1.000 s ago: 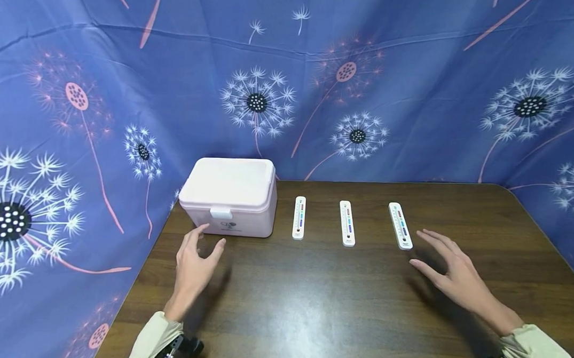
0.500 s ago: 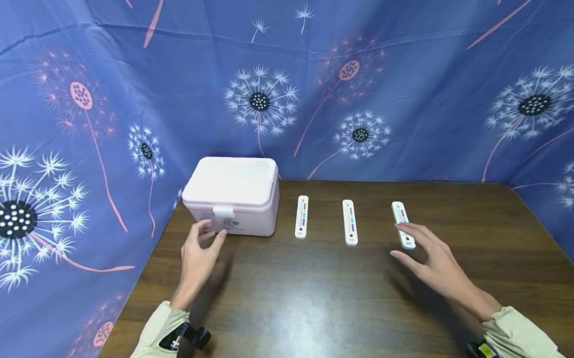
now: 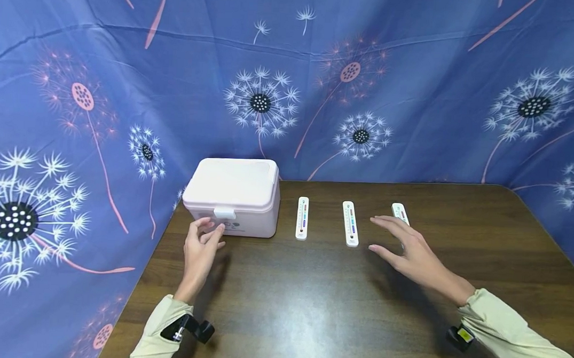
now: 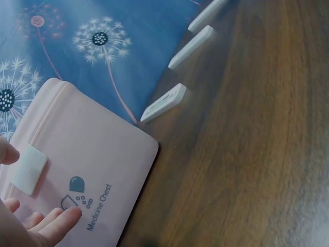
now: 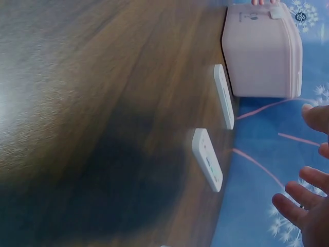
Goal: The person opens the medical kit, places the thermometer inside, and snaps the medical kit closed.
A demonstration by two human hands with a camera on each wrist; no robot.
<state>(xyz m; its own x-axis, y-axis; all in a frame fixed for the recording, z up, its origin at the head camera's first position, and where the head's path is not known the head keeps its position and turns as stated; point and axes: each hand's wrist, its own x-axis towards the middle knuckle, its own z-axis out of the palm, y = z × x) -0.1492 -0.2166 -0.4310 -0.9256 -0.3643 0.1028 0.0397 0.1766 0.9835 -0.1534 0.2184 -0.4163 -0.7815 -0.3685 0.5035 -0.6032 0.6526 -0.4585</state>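
A pale pink medicine chest (image 3: 231, 184) with its lid down stands at the back left; "Medicine Chest" lettering and a capsule print show on its front in the left wrist view. My left hand (image 3: 201, 255) is at its front, fingertips close below the white latch (image 4: 30, 170). To the right, three white thermometers lie in a row: a left one (image 3: 302, 218), a middle one (image 3: 349, 223) and a right one (image 3: 399, 210). Over the right thermometer hovers my right hand (image 3: 415, 256), fingers spread and holding nothing, hiding its lower part.
The brown wooden table (image 3: 272, 306) reaches back to a blue dandelion-patterned cloth (image 3: 185, 89), which also hangs along the left side. Black wrist cameras sit on both sleeves, the left camera (image 3: 189, 328) and the right camera (image 3: 460, 337).
My right hand has moved left, from beside the right thermometer to over it, toward the middle one. My left hand has come slightly closer to the latch. Chest and thermometers stay put.
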